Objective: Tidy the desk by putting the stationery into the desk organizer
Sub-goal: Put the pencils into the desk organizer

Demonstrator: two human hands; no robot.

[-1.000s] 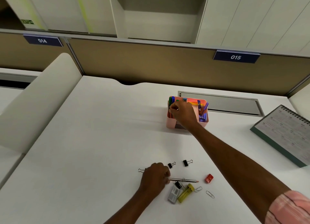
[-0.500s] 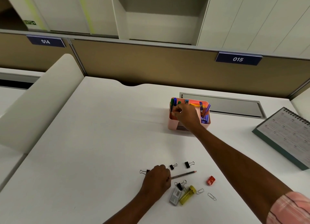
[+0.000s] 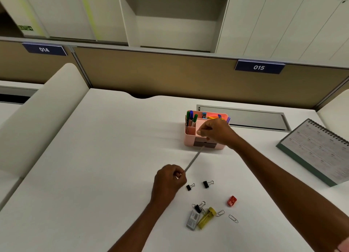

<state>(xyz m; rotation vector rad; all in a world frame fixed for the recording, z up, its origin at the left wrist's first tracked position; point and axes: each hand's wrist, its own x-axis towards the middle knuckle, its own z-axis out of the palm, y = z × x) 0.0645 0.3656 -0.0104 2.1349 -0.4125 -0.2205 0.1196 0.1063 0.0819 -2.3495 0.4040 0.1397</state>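
The pink desk organizer (image 3: 189, 141) stands at the middle right of the white desk, with green and blue markers (image 3: 191, 117) upright in its left compartment. My right hand (image 3: 217, 131) hovers over its front, fingers curled together with nothing visible in them. My left hand (image 3: 169, 181) grips the lower end of a thin grey pencil (image 3: 194, 158), lifted off the desk, its tip pointing at the organizer's front. On the desk lie two black binder clips (image 3: 207, 184), a third clip (image 3: 198, 207), a red sharpener (image 3: 232, 201), a yellow item (image 3: 206, 218), a grey staple box (image 3: 192, 220) and paper clips (image 3: 233, 218).
A spiral desk calendar (image 3: 317, 151) lies at the right edge. A grey cable flap (image 3: 249, 117) is set in the desk behind the organizer. A brown partition (image 3: 170, 72) closes the back, and a padded white divider (image 3: 37, 119) borders the left.
My left hand picked the pencil up off the desk and swung its tip toward the organizer. My right hand drew back from the marker compartment to the organizer's front.
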